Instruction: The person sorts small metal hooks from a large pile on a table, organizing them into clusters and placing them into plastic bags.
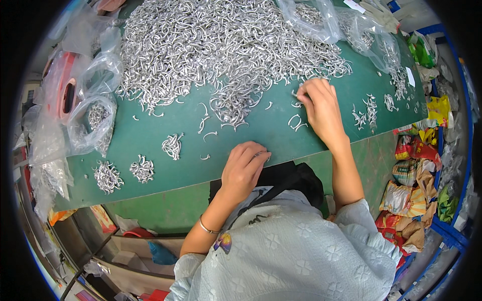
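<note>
One high, wide look down

You're looking steeply down from the left head-worn fisheye, above your own shirt [296, 251] and out across the green table [266, 131]. It's close enough that your left hand [242, 168] and right hand [321, 105] sit clear near the middle (straight edges bow toward the rim).

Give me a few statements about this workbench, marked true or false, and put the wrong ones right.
1. The right hand is close to the near edge of the big pile of silvery curved pieces. True.
2. The left hand is deep inside the big pile. False: it is at the near edge of the tabletop, apart from the big pile.
3. The tabletop is green. True.
4. The bracelet is on the right wrist. False: it is on the left wrist.
5. Three small heaps of silvery pieces lie to the left of the left hand. True.
</note>
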A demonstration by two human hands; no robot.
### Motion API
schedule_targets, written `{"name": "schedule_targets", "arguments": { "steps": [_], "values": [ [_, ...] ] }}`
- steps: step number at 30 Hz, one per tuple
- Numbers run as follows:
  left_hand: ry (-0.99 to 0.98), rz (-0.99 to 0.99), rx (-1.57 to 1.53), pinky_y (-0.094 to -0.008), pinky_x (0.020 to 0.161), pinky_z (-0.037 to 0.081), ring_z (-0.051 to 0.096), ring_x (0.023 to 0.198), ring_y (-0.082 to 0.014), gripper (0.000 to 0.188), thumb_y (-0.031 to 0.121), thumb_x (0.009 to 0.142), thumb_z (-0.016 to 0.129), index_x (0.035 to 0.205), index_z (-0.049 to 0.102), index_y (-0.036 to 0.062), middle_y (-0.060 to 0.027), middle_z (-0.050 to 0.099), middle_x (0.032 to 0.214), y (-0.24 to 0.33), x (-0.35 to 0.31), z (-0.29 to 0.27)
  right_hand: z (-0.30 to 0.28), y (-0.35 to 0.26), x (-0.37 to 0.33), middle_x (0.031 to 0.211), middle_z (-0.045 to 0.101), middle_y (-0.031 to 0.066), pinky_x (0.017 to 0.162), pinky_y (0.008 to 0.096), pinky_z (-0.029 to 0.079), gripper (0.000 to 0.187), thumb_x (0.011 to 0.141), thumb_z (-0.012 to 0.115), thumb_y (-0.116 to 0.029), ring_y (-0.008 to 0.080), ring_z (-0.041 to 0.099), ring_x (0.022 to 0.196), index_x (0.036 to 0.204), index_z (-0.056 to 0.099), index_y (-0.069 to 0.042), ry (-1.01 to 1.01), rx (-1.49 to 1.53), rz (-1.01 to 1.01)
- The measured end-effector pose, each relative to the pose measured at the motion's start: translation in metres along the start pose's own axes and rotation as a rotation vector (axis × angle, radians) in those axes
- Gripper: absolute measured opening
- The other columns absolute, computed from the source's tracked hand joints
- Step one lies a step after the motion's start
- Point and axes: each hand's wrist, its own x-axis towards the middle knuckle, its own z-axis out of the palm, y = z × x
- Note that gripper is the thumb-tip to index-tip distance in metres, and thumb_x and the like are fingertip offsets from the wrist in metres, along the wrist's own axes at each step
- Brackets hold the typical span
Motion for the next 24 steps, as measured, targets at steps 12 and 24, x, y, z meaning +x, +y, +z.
{"name": "schedule_targets", "arguments": {
  "steps": [12,24],
  "values": [
    [0.001,0.012,0.008,-0.0411,0.084,0.048,0.06,0.098,-0.0298,0.027,-0.005,0.071,0.07,0.096,0.067,0.0015,-0.0091,0.062,0.1,0.0,-0.002,0.0,-0.024,-0.011,-0.029,0.099,0.058,0.0065,0.079,0.0367,0.037,0.019,0.083,0.067,-0.008,0.0258,0.052,0.093,0.102,0.063,-0.006,-0.17,0.102,-0.038],
    [-0.006,0.008,0.015,-0.0404,0.085,0.048,0.061,0.099,-0.0304,0.027,-0.006,0.071,0.07,0.096,0.067,0.0019,-0.0094,0.063,0.101,0.0,-0.001,0.004,-0.024,0.004,-0.059,0.097,0.052,0.0078,0.078,0.0388,0.042,0.026,0.079,0.073,-0.017,0.0277,0.053,0.09,0.096,0.059,-0.005,-0.158,0.12,-0.081]
  ]
}}
